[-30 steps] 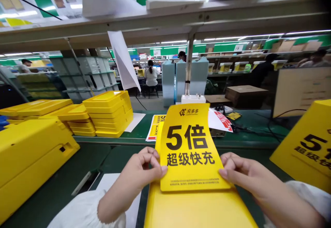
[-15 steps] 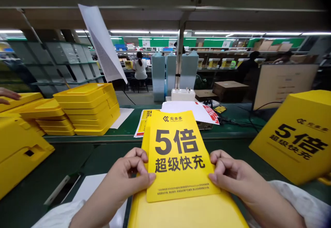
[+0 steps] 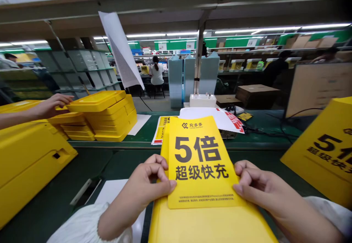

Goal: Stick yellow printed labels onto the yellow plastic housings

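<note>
Yellow printed card (image 3: 200, 162) over yellow plastic panel (image 3: 211, 224); left hand (image 3: 145, 180) and right hand (image 3: 264, 184) at card's side edges, fingers (image 3: 156, 164) closed on it; stacked yellow trays (image 3: 110, 120) beyond on green worktop (image 3: 143, 142); co-worker's hand (image 3: 53, 105) touching stack.

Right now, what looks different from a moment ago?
A co-worker's hand has come in from the left, over the yellow trays. The yellow card has flattened from its earlier bend. The left hand and right hand still hold its sides.
</note>
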Demonstrator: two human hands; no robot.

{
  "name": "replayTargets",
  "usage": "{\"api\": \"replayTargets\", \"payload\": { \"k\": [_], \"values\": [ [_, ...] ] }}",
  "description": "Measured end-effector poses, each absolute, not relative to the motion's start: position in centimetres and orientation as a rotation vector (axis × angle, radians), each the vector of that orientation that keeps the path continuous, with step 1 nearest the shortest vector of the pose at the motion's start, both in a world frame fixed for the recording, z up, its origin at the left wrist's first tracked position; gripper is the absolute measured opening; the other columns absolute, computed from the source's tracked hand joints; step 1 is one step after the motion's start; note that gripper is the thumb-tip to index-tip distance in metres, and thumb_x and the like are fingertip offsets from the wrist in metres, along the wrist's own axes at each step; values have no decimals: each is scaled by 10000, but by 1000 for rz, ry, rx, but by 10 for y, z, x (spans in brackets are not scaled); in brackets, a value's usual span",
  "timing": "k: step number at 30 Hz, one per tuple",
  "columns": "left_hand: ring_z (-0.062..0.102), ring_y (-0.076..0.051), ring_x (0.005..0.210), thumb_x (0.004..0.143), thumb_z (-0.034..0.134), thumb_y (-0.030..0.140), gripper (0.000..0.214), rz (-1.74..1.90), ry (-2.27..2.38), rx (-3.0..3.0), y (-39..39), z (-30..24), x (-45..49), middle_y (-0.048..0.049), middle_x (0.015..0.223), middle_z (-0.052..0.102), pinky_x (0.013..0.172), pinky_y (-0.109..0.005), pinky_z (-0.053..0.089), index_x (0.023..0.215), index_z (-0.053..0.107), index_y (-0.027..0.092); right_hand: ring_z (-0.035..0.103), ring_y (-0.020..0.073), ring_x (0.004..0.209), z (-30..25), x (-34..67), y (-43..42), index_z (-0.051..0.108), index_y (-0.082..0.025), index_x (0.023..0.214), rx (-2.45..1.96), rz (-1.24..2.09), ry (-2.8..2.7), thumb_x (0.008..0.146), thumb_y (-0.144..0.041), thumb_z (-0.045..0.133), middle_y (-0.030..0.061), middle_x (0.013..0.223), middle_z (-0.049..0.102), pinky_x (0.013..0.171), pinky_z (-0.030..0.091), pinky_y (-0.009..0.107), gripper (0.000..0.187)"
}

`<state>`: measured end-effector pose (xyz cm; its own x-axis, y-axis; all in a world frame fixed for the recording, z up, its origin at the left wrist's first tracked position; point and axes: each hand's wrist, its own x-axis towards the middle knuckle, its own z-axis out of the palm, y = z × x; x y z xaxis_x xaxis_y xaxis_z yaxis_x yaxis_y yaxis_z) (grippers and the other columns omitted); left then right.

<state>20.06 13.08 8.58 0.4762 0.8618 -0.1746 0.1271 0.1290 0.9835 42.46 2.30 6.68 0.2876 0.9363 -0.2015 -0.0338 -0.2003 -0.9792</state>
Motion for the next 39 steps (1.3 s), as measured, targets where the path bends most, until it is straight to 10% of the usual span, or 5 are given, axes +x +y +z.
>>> {"api": "replayTargets", "payload": {
  "k": [39],
  "values": [
    [461, -167, 837, 567, 685, 286, 270, 639, 938, 1496, 131, 84, 199, -36, 892, 392, 681, -276, 413, 460, 473, 156, 454, 157, 787, 63, 425, 23, 469, -170, 521, -1485, 1135, -915, 624, -442, 697, 19, 925, 355, 623, 460, 234, 370]
  ]
}}
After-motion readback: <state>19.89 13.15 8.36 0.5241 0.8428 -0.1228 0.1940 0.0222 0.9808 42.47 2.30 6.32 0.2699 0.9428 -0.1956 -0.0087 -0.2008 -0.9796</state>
